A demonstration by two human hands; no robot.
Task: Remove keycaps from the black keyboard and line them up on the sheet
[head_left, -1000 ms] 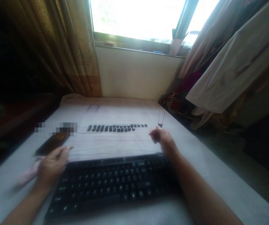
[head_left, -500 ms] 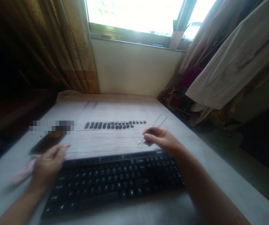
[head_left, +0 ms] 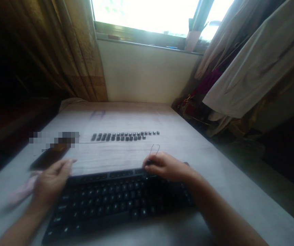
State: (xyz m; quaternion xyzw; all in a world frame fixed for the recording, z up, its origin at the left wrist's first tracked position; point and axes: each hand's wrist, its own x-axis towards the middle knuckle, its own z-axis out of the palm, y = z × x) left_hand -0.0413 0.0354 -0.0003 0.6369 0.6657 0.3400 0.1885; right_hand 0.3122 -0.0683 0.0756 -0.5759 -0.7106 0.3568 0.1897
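Observation:
A black keyboard (head_left: 103, 201) lies at an angle on the pale cloth. Over its upper right part is my right hand (head_left: 162, 165), closed around a wire keycap puller (head_left: 154, 149) with a dark middle; its two thin wires stick up behind the fingers. The puller's lower end is hidden against the dark keys. My left hand (head_left: 53, 177) sits at the keyboard's upper left corner, thumb and fingers pressed together; whatever they hold, if anything, is not visible. Beyond the keyboard, several loose black keycaps (head_left: 118, 138) stand in two rows.
A dark flat object (head_left: 48, 158), partly pixelated, lies behind my left hand. Beside that wrist is a pink cloth (head_left: 24, 189). A curtain (head_left: 82, 51) hangs at the left, clothes (head_left: 239, 85) at the right. The window sill (head_left: 147, 42) is at the back.
My right hand has moved left and toward me with the keycap puller, from above the keyboard's back edge down over the keys. My left hand stays nearly in place.

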